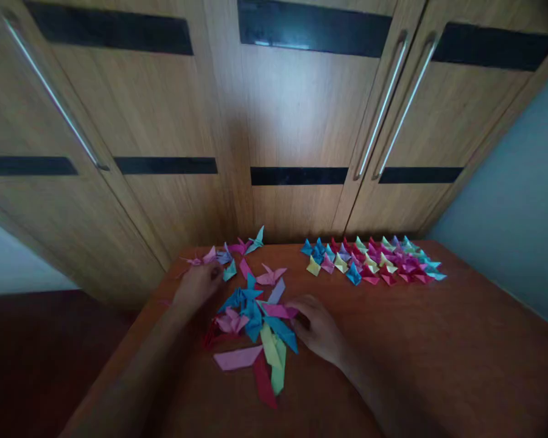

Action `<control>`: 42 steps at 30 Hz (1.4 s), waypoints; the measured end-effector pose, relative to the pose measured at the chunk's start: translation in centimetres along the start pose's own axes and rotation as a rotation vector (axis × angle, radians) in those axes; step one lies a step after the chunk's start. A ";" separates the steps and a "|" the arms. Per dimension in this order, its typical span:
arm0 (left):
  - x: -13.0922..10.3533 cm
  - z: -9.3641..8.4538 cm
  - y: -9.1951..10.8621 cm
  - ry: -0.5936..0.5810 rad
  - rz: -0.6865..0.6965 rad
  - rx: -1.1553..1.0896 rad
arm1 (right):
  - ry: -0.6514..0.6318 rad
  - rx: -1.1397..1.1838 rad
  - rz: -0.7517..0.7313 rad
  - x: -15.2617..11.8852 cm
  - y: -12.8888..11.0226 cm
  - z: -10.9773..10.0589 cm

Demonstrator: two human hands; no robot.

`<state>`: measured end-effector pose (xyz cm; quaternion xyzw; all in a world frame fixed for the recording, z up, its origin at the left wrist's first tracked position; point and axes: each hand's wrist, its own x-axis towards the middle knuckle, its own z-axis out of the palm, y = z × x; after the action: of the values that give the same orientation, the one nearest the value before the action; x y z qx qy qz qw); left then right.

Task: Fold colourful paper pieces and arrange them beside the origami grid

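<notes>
Folded paper cranes and flat folded paper strips lie in a loose pile in the middle of the table. My right hand [318, 328] is at the pile's right side, with thumb and fingers closed on the end of a pink folded paper [277, 311]. Beneath that paper are blue folded papers [281, 331] and a pale yellow one [269, 347]. At the back left, my left hand [200, 283] has its fingers curled beside a teal folded paper [229, 271] and a purple crane [224, 255]. Whatever its fingertips may hold is hidden.
Rows of colourful folded paper pieces [374, 261] stand at the table's back right. A light teal crane [256, 241] sits by the back edge. Behind the wooden table [438, 353] rises a wooden wardrobe [292, 121] with metal handles. A pale wall [511, 194] is on the right.
</notes>
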<state>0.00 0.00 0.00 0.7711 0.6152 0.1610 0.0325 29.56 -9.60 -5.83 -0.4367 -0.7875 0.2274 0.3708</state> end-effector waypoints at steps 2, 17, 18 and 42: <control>-0.3 -0.2 0.0 0.001 -0.007 -0.005 | 0.003 0.000 -0.005 0.1 0.1 -0.1; -4.2 -3.9 6.6 0.253 0.051 -0.453 | 0.076 0.300 0.113 0.0 -0.4 -1.6; -4.7 -4.1 8.1 0.202 0.093 -0.481 | 0.103 0.372 0.156 -0.1 -0.2 -1.9; -8.7 0.8 15.5 0.021 0.284 -0.599 | 0.041 0.940 0.337 -0.4 0.3 -4.2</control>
<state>13.10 -11.99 1.30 0.8036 0.4272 0.3456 0.2286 33.18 -9.65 -3.58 -0.3479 -0.5109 0.6057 0.5011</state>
